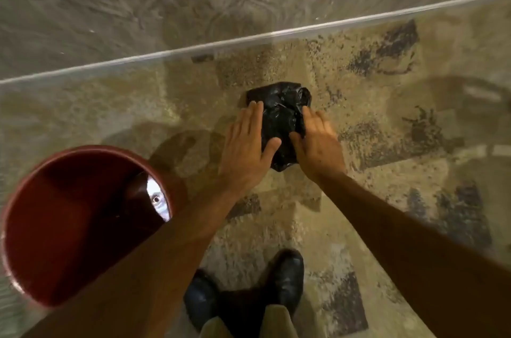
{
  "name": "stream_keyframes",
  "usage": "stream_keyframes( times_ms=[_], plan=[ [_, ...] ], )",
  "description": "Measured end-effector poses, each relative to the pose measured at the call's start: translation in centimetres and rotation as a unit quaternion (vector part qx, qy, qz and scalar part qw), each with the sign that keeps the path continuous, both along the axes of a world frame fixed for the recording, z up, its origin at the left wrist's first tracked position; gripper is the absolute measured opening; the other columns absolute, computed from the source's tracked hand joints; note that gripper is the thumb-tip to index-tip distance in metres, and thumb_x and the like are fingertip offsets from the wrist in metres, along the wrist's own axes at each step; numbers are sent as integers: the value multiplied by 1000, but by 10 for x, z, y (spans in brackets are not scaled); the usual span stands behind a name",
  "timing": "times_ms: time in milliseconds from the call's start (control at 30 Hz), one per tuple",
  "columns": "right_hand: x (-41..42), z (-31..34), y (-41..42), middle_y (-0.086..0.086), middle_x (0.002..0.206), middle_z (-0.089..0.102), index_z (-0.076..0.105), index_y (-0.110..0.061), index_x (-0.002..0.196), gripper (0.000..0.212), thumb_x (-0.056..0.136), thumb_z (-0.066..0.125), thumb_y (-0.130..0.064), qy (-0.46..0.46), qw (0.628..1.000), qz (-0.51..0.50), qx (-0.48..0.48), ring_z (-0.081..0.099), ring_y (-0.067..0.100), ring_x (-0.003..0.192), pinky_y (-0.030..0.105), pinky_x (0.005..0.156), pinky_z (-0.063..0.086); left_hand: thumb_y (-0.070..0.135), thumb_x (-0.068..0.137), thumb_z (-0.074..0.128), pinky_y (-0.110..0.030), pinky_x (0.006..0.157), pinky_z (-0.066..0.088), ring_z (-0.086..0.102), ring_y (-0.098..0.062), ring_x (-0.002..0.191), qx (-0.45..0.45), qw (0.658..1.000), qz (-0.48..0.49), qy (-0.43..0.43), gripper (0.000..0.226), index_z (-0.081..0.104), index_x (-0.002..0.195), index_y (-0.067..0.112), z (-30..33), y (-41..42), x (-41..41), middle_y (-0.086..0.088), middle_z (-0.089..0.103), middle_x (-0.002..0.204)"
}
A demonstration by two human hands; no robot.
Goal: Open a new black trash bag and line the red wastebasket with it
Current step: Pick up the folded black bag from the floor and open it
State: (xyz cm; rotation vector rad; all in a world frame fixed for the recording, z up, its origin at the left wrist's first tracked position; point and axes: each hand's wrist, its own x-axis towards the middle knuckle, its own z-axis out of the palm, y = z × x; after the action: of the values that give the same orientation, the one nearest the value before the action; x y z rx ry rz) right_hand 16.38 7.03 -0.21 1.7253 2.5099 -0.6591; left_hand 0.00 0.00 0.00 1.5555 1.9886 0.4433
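Note:
A crumpled, folded black trash bag (pixel 280 113) sits between both hands above a speckled stone floor. My left hand (pixel 244 144) lies on its left side with fingers stretched flat and the thumb pressing into the plastic. My right hand (pixel 318 141) covers its right side, thumb tucked against the bag. The red wastebasket (pixel 41 227) stands at lower left, upright, with nothing lining it; my left forearm crosses over its right rim. A shiny scrap shows inside near that rim.
The patterned floor (pixel 387 144) spreads around. A pale raised strip (pixel 249 37) runs diagonally across the upper half, with a swirled surface beyond it. My dark shoes (pixel 284 279) stand at the bottom centre.

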Motion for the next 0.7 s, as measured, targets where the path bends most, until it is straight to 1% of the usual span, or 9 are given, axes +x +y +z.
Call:
stream_keyframes(
  times_ms=[100, 200, 267, 333, 433, 500, 567, 633, 700],
  plan=[
    [1, -39, 4, 10, 133, 58, 46, -10, 145, 53, 99, 50, -35, -20, 998, -57, 14, 46, 30, 126, 43, 99, 45, 56, 101, 31, -48, 122, 18, 12, -27, 154, -11, 999, -35, 13, 76, 8, 160, 15, -45, 7, 8, -8, 8, 168],
    [-2, -72, 5, 7, 115, 66, 64, -14, 121, 35, 95, 54, -35, -29, 993, -111, -5, 50, 28, 109, 39, 86, 46, 47, 99, 43, -51, 117, 28, 20, -30, 151, -26, 995, -78, 61, 74, 15, 159, 14, -81, 19, 17, -10, 13, 167],
    [-7, -90, 9, 6, 105, 68, 69, -15, 109, 31, 91, 58, -39, -19, 990, -140, -24, 53, 28, 106, 38, 80, 48, 40, 96, 51, -51, 115, 31, 23, -31, 149, -25, 989, -112, 92, 76, 17, 158, 14, -95, 30, 19, -11, 17, 166],
    [-12, -104, 13, 8, 98, 70, 70, -15, 102, 28, 88, 61, -37, -7, 984, -170, -50, 60, 29, 99, 35, 73, 49, 34, 95, 54, -52, 116, 30, 22, -31, 149, -34, 986, -137, 88, 77, 15, 159, 15, -101, 38, 24, -11, 17, 165],
    [-16, -110, 15, 11, 92, 70, 68, -15, 93, 19, 88, 57, -30, 17, 979, -183, -93, 65, 32, 87, 36, 68, 52, 23, 95, 55, -49, 117, 30, 20, -31, 149, -54, 991, -118, 31, 74, 18, 159, 18, -105, 39, 33, -10, 17, 165],
    [-18, -100, 10, 9, 86, 69, 66, -15, 87, 14, 89, 56, -26, 62, 977, -178, -100, 64, 30, 82, 35, 65, 51, 16, 93, 57, -47, 116, 34, 29, -29, 146, -37, 997, -38, -50, 70, 27, 156, 18, -101, 34, 34, -8, 26, 162],
    [-19, -74, 0, 3, 74, 63, 58, -16, 77, 14, 89, 59, -21, 130, 969, -179, -114, 60, 23, 71, 29, 58, 45, 12, 90, 60, -46, 113, 40, 35, -24, 144, -30, 989, 48, -139, 71, 31, 154, 18, -88, 27, 33, -5, 32, 158],
    [-18, -42, -11, -1, 68, 60, 56, -15, 74, 18, 89, 61, -21, 192, 948, -199, -155, 59, 18, 64, 30, 56, 46, 18, 86, 67, -46, 112, 41, 35, -21, 145, -40, 979, 63, -192, 81, 25, 156, 23, -64, 16, 32, -2, 30, 159],
    [-18, -7, -23, 7, 72, 65, 60, -12, 78, 16, 89, 61, -24, 254, 912, -250, -205, 64, 24, 70, 41, 64, 56, 35, 80, 75, -47, 113, 40, 29, -22, 148, -58, 982, 25, -178, 100, 13, 158, 26, -32, 1, 32, -1, 23, 162]
  ],
)
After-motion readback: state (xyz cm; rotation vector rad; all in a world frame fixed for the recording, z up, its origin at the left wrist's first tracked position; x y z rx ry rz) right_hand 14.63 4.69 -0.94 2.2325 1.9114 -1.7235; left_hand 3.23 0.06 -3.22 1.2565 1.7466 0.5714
